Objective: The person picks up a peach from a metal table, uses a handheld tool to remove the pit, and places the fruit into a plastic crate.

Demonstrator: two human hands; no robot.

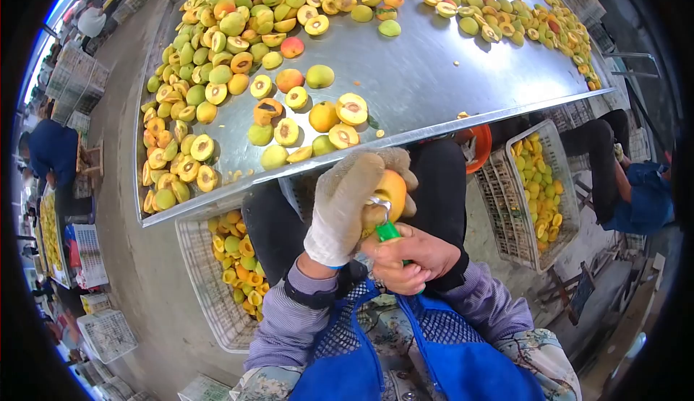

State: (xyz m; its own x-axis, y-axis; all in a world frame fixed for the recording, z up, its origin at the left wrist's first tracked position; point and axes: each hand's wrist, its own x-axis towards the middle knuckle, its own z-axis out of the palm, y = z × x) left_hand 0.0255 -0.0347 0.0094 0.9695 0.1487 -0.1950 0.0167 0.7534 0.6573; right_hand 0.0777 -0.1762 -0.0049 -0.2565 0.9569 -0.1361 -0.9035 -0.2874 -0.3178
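Observation:
My left hand [347, 195], in a worn beige and white work glove, is closed around a yellow-orange peach [392, 193] just below the table edge. In my bare right hand [413, 258] is a pitting knife [388, 232] with a green handle, its fingers wrapped around the grip. The curved metal end of the knife presses against the peach. How deep it sits in the flesh is hidden. Beyond my hands, several halved peaches [287, 132], some with pits showing, lie near the front edge of the metal table [412, 76].
A large heap of peaches [238, 22] covers the table's left, with another pile [499, 14] at the back right. Crates of peach halves [206, 285] [510, 206] stand on the floor to both sides. An orange bucket [480, 148] is under the table. Co-workers sit left and right.

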